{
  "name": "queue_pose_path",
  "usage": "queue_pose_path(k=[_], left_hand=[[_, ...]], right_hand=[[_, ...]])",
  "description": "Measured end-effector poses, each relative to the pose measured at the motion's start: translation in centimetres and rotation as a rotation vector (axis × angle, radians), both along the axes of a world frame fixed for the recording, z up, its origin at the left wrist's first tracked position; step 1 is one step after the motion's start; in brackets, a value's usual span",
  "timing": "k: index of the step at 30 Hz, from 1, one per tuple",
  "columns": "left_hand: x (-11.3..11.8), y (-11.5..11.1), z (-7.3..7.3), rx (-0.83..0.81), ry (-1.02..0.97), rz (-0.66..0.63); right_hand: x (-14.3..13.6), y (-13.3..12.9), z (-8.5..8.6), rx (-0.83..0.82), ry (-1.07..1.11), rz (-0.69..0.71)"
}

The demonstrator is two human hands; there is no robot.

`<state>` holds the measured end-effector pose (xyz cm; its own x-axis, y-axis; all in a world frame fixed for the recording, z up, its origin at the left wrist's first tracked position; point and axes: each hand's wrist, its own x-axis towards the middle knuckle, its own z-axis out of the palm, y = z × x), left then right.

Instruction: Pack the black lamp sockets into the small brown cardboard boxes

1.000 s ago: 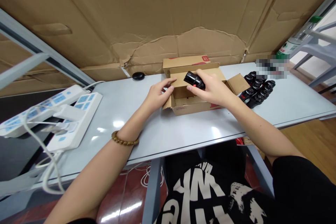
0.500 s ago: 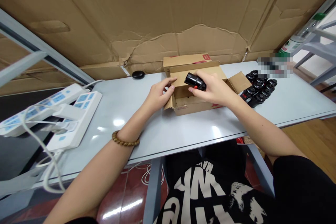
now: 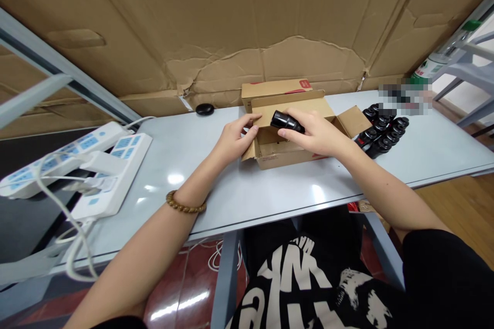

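Over the open cardboard box [image 3: 287,160], my right hand [image 3: 315,132] is closed around a short black flashlight [image 3: 284,121], its wider end pointing left. My left hand [image 3: 234,139] grips the box's left end, thumb and fingers on either side of the cardboard wall. What I can see of the box's inside is bare cardboard; my right hand hides part of it. Past the box's right flap [image 3: 353,122], several similar black flashlights [image 3: 380,144] stand close together on the table, one with a red mark.
White power strips [image 3: 116,177] with plugs and cables lie on the table's left side. A small black oval object [image 3: 204,109] rests near the cardboard backing [image 3: 216,74]. At the far right stands a green-capped bottle [image 3: 428,68], beside a blurred-out patch.
The flashlight has turned slightly in my right hand, so its red button no longer shows. My left hand keeps its place on the box.
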<state>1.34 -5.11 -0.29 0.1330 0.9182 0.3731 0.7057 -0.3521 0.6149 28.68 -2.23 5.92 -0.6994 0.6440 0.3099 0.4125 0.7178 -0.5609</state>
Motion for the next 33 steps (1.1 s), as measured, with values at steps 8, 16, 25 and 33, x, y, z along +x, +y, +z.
queue_pose_path(k=[8,16,25,33], left_hand=[[-0.04,0.11,-0.17,0.002,-0.008,0.003],[-0.02,0.13,-0.19,-0.005,-0.004,0.019],[-0.06,0.19,-0.16,-0.003,-0.005,0.008],[0.01,0.16,-0.08,-0.011,-0.005,0.011]], right_hand=[[-0.17,0.32,-0.47,0.061,-0.032,-0.009],[-0.11,0.58,-0.71,0.046,-0.091,-0.002],[-0.14,0.08,-0.17,-0.026,-0.139,0.001],[-0.05,0.4,-0.72,0.026,-0.16,0.004]])
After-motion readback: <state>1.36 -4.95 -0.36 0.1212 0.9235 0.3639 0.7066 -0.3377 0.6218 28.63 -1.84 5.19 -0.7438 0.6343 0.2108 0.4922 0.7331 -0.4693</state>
